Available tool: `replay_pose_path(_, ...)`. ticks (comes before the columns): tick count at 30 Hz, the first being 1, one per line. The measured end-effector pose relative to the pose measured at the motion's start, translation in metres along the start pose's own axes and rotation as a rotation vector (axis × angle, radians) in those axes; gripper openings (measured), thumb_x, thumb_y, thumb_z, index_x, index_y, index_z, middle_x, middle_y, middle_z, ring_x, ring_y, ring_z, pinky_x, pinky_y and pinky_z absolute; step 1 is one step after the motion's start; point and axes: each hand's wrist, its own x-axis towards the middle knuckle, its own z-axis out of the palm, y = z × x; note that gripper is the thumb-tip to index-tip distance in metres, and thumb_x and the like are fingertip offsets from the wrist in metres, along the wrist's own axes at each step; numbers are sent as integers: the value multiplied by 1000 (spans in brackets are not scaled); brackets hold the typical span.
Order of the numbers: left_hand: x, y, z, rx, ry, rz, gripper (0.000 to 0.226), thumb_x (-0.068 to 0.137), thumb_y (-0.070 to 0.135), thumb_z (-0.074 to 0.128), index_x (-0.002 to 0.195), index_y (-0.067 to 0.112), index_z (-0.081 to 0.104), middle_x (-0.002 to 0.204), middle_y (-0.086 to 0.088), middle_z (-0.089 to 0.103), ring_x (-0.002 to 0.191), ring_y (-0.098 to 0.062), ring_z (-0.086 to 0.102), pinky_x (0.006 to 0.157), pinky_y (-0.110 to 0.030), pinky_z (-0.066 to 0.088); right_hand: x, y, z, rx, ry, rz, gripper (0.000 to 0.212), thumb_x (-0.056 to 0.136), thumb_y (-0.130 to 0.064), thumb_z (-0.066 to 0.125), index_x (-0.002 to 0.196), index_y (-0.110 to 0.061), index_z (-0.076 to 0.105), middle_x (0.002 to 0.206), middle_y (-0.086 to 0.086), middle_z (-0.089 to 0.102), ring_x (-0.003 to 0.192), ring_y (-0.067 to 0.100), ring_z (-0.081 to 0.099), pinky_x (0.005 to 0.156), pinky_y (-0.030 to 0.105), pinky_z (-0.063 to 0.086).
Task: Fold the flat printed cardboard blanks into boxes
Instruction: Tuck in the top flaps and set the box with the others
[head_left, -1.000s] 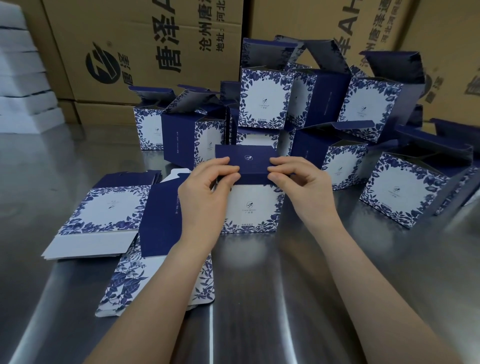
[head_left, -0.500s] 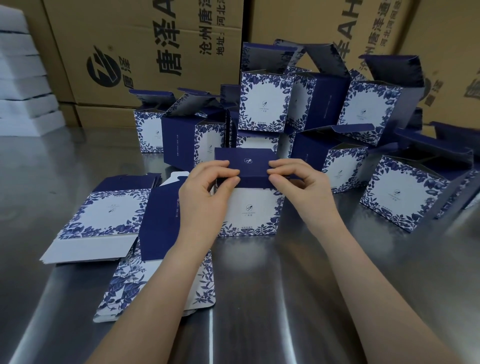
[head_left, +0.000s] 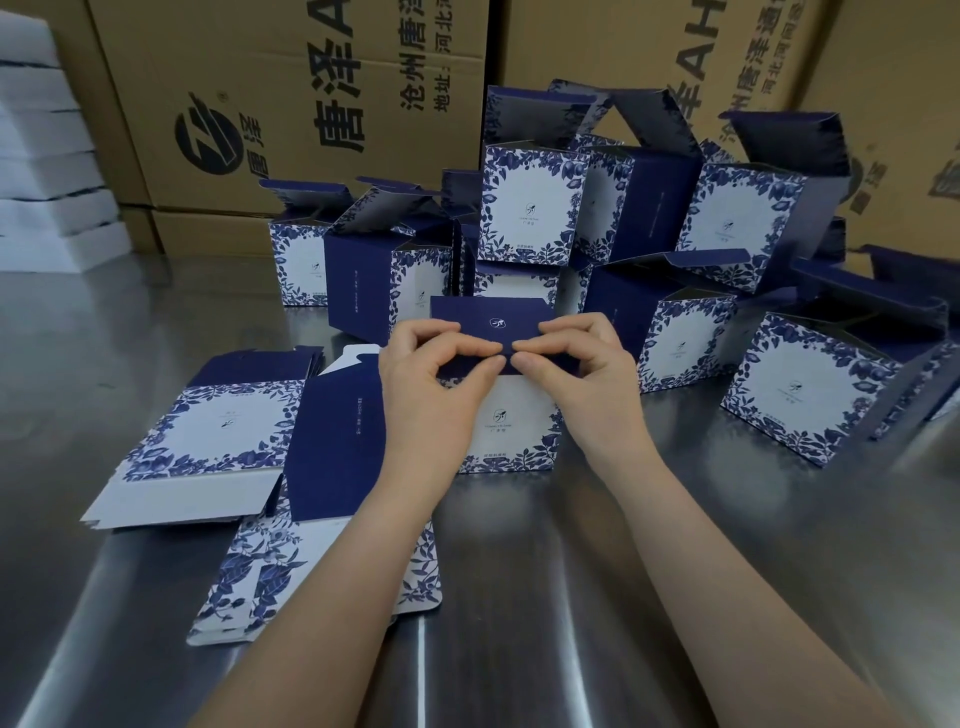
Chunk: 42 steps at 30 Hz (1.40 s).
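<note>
Box, printed in blue and white, stands upright at the centre of a steel table. Its navy lid flap is folded over the top and pinched along the near edge by both hands. The left hand curls thumb and fingers round the flap's left half. The right hand does the same on the right half, and the two sets of fingertips almost meet in the middle. Just left of the box, flat blanks lie in a loose stack, with another blank nearer the camera, partly under the left forearm. Behind and to the right, folded boxes crowd the table, some stacked, most with lids standing open. Brown shipping cartons printed with Chinese characters line the back, and white foam slabs are piled at far left.
</note>
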Motion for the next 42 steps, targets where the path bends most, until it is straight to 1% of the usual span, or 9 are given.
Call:
replay_pose_path(6, 5, -4, -12, -22, -64, -4, 20, 85, 17, 75, 89, 37, 73, 112, 11, 56, 107, 6, 51, 78, -3, 34, 0, 5, -14, 94, -101, 28, 26, 86, -10, 72, 92, -36, 74, 110, -7, 61, 115, 20, 54, 87, 35, 49)
replay_pose_path(10, 7, -6, -11, -54, -36, -6, 22, 83, 13, 76, 85, 34, 74, 105, 14, 60, 99, 16, 50, 76, -2, 34, 0, 5, -15, 199, -53, 37, 24, 83, 0, 71, 87, -23, 74, 105, 0, 66, 102, 9, 61, 75, 19, 51)
replay_pose_path(13, 8, -6, -10, -53, -29, 0, 23, 82, 11, 77, 83, 34, 74, 103, 15, 60, 97, 16, 51, 75, -2, 34, 1, 7, -13, 182, -36, 23, 25, 82, 1, 72, 85, -24, 74, 103, -1, 66, 105, 15, 61, 76, 18, 51)
replay_pose_path(18, 13, -11, -23, -154, -61, -29, 22, 80, 9, 78, 82, 30, 75, 105, 14, 69, 101, 11, 59, 81, -5, 43, 4, 11, -24, 261, -122, 63, 23, 86, 1, 67, 91, -20, 75, 109, -3, 70, 105, 3, 63, 78, 16, 50)
replay_pose_path(30, 16, -18, -30, -259, -101, -53, 26, 84, 4, 73, 87, 29, 76, 109, 13, 72, 108, 4, 62, 88, -10, 48, 4, 16, -25, 348, -100, 69, 34, 86, 3, 67, 83, -29, 79, 105, -11, 75, 109, 5, 65, 83, 15, 50)
replay_pose_path(34, 15, -20, -31, -253, -124, -56, 30, 85, 7, 72, 91, 36, 75, 113, 22, 70, 114, 7, 58, 90, -6, 44, 1, 17, -27, 299, -129, 91, 32, 82, -1, 73, 90, -31, 78, 122, -8, 69, 109, 4, 64, 83, 22, 55)
replay_pose_path(37, 15, -21, -31, -235, -117, -72, 33, 83, 10, 76, 96, 40, 73, 125, 21, 64, 121, 7, 54, 100, -14, 43, 0, 16, -26, 244, -106, 98, 33, 79, -6, 78, 89, -37, 78, 133, -10, 60, 120, 5, 58, 87, 25, 55)
replay_pose_path(39, 16, -21, -32, -226, -120, -82, 38, 80, 12, 78, 101, 43, 71, 131, 19, 59, 122, 9, 51, 100, -16, 45, 0, 14, -25, 216, -96, 111, 33, 79, -9, 79, 89, -40, 77, 137, -9, 56, 125, 9, 55, 90, 27, 54)
replay_pose_path(42, 15, -20, -33, -191, -137, -82, 42, 79, 14, 80, 104, 46, 69, 134, 19, 56, 124, 9, 49, 102, -20, 46, -1, 13, -24, 231, -120, 144, 33, 79, -9, 78, 90, -40, 77, 131, -11, 59, 129, 14, 53, 100, 43, 49)
